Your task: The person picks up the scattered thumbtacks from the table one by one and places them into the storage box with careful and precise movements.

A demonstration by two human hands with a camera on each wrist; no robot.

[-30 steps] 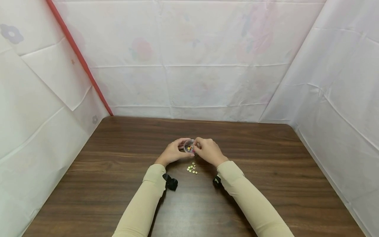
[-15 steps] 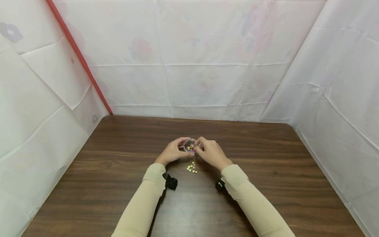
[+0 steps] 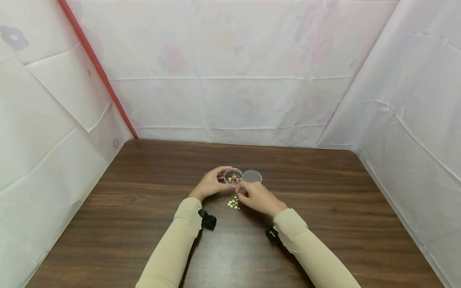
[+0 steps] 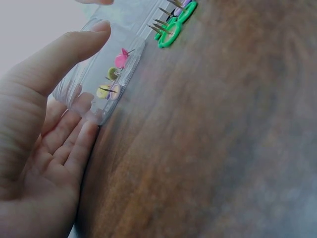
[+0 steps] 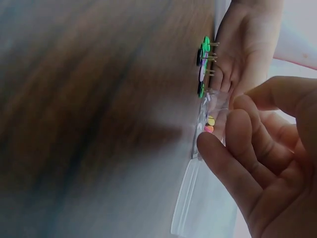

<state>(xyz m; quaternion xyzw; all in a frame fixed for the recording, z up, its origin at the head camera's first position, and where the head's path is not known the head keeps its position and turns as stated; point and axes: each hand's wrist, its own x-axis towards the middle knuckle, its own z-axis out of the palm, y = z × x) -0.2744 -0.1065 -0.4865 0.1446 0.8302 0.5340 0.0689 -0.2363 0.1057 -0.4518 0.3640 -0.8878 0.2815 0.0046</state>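
A clear round plastic container [image 4: 106,52] stands on the table, held between the thumb and fingers of my left hand [image 3: 209,185]. Inside it lie several colored thumbtacks [image 4: 120,60], pink and yellow ones among them. Just in front of the container, my right hand [image 3: 260,197] hovers with its thumb and index finger brought together, as the right wrist view shows. Whether those fingertips pinch anything is hidden. Below the container in the head view is a small group of thumbtacks [image 3: 233,203]. Their points stand up, with green, black and purple heads in the wrist views.
To the right of the container, a clear round lid [image 3: 252,175] lies on the brown wooden table [image 3: 324,192]. White patterned cloth [image 3: 223,100] hangs behind and at both sides. A dark wrist camera [image 3: 209,221] sits by the left cuff.
My right hand has drawn its fingers out of the container and moved toward the thumbtacks on the table, uncovering the lid. The left hand keeps its hold and place.
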